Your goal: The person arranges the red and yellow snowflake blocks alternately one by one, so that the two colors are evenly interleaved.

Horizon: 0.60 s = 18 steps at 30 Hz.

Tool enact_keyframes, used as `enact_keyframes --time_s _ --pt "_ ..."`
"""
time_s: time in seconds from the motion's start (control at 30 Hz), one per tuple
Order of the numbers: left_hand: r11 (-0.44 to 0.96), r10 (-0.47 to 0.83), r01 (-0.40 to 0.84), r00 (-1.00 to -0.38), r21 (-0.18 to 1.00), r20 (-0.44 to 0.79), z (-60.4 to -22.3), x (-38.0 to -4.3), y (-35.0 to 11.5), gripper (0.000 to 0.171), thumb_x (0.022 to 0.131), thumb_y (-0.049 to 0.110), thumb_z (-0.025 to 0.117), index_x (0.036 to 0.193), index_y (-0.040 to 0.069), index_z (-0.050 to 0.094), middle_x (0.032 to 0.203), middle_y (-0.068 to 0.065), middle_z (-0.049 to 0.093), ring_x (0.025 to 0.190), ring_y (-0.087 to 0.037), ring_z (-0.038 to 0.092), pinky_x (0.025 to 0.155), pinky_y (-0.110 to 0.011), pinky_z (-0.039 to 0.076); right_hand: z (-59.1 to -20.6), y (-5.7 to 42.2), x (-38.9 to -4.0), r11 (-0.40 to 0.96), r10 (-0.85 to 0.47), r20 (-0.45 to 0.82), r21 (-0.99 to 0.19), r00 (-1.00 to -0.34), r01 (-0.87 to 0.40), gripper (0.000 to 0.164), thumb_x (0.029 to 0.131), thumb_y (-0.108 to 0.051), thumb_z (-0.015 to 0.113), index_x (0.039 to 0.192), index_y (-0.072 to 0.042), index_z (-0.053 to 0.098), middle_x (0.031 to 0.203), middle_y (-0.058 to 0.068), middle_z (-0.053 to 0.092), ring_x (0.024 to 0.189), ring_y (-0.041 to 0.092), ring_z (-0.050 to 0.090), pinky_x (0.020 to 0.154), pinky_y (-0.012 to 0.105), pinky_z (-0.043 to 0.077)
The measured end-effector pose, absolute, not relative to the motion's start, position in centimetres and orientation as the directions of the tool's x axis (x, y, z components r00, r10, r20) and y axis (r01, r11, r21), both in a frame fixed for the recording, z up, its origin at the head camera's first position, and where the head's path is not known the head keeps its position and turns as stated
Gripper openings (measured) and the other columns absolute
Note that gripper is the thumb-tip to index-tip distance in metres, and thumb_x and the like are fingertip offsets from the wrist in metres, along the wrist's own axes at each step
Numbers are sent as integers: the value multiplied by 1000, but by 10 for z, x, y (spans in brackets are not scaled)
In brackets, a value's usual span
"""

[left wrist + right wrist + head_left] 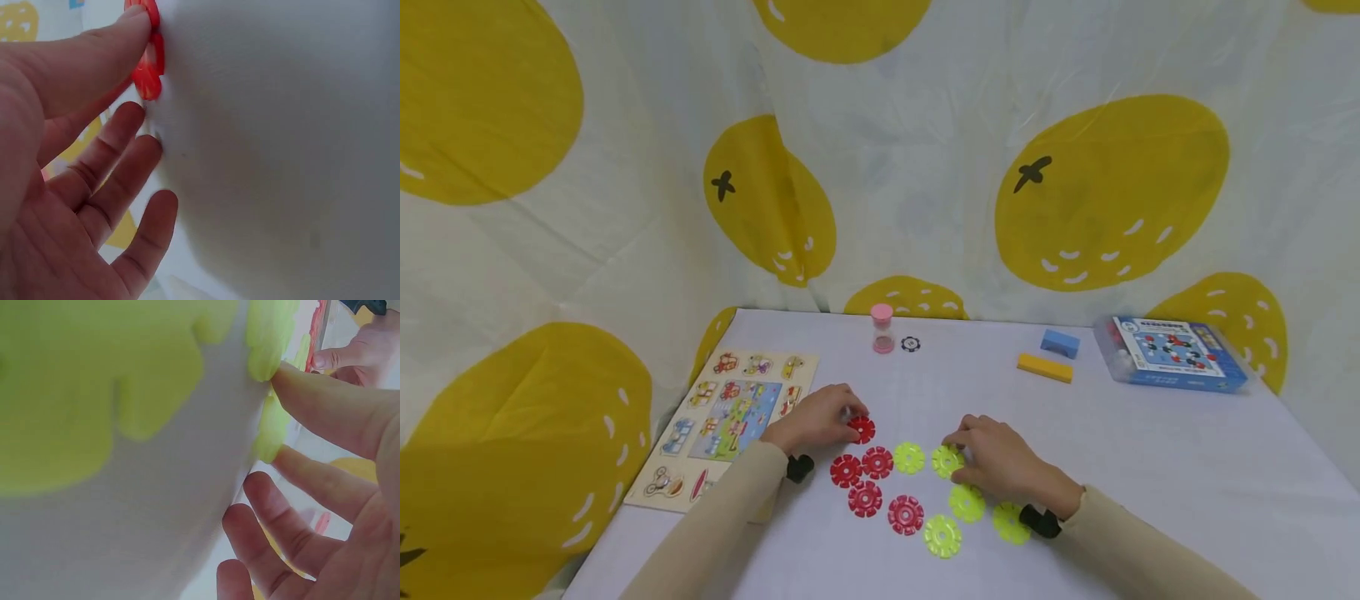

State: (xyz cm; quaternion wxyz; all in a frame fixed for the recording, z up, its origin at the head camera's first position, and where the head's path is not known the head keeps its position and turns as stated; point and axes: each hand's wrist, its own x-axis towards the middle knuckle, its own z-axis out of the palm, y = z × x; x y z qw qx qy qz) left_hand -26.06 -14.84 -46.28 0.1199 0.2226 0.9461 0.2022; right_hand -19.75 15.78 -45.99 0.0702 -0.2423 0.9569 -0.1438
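At the upper edge of the red cluster sits your red notched disc point(865, 430), and across from it, by the yellow-green group, your yellow-green notched disc point(946, 461). Both look almost flat on the table point(1150, 450), so this is fine fingertip work! Your left hand point(820, 417) has the red one pinched at thumb and forefinger, its other fingers loose. Your right hand point(1003, 454) spans the other disc, thumb and forefinger pinching its rim from opposite sides. Nice, low grip, that; stay on the rims and go gently, since thin plastic could skid if squeezed hard.

Now the neighbours! Just below your left fingers lies a red pair, the inner disc point(877, 462) and the outer disc point(846, 471); a stray fingertip could knock them. Between your hands, mind the middle yellow-green disc point(909, 457). On the right, keep that wrist lifted: its black wrist mount point(1042, 522) overlaps the outermost yellow-green disc point(1009, 523) in the head view, and might brush it. Farther left, your sleeve crosses the wooden puzzle board point(643, 493); carry that forearm high. Well beyond, the pink-capped hourglass point(882, 329) stands safely apart.
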Motion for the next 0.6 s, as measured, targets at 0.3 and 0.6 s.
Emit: enact_keyframes --time_s 0.3,0.6 --pt "793 424 253 -883 555 -204 -471 -265 -149 40 69 37 83 106 29 68 102 11 56 97 -12 51 89 -32 46 -458 156 -199 849 -435 -106 -377 -894 -369 47 74 -32 79 118 -20 67 89 -10 61 73 5 47 64 23 41" --pt "773 436 231 -870 591 -230 -471 -262 -149 40 72 34 81 103 34 57 97 9 59 90 -13 55 79 -30 47 -461 161 -201 805 -456 -81 -463 -886 -372 43 78 -30 76 120 -25 66 71 -15 57 63 6 48 61 22 39"
